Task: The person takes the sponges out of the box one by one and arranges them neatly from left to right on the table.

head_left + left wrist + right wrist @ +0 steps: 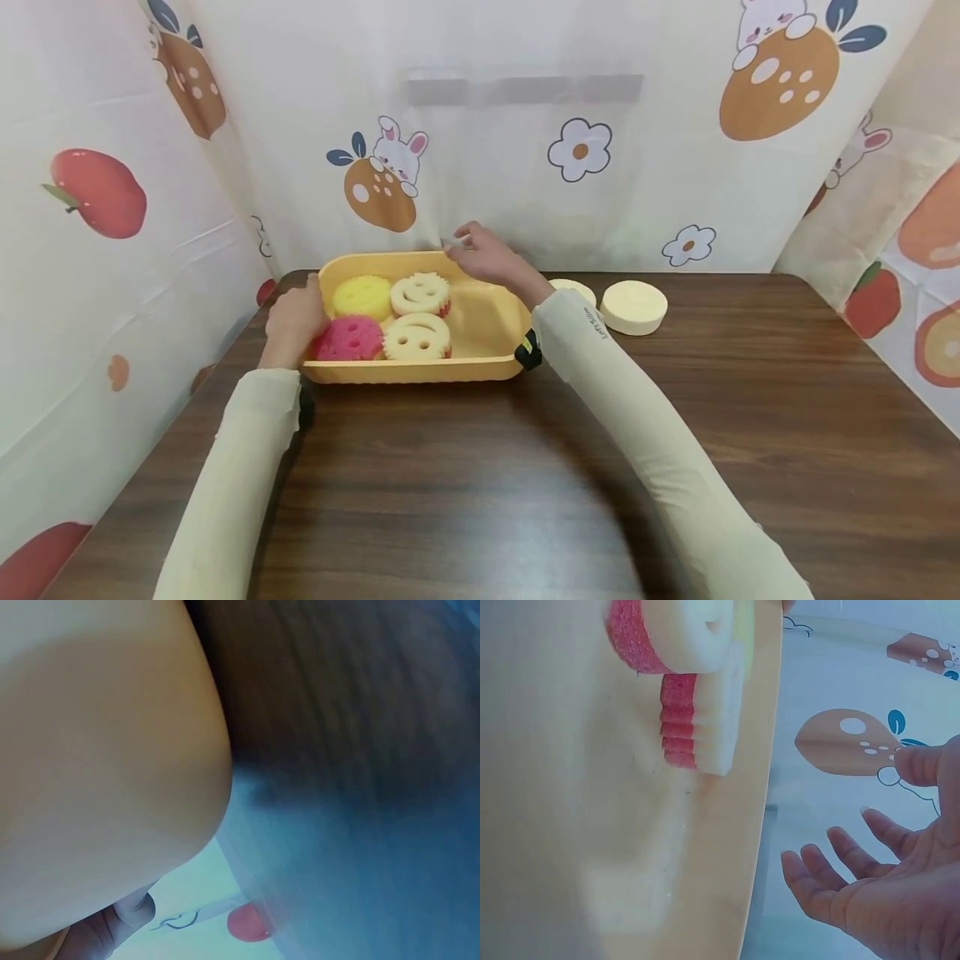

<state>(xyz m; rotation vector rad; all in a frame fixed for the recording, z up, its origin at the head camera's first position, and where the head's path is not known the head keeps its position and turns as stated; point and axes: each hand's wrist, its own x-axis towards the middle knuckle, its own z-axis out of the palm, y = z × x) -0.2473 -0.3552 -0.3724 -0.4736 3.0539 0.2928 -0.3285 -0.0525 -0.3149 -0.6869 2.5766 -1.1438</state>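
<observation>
A yellow tray [412,372] lies on the table with smiley-face sponges inside. They are a yellow sponge [362,297], a pink sponge [350,338] and two cream-faced sponges with red backs, one at the rear [420,293] and one in front [417,336]. My left hand [294,321] grips the tray's left end; in the left wrist view the tray's outer wall [112,765] hides most of it. Over the back rim hovers my right hand [491,257]. The right wrist view shows that hand [892,877] with fingers loosely bent and apart, holding nothing.
Two round cream pieces sit right of the tray: one in full view [634,307], the other [573,289] partly behind my right forearm. A patterned curtain [495,167] hangs close behind the tray and along both sides of the brown wooden table [450,483].
</observation>
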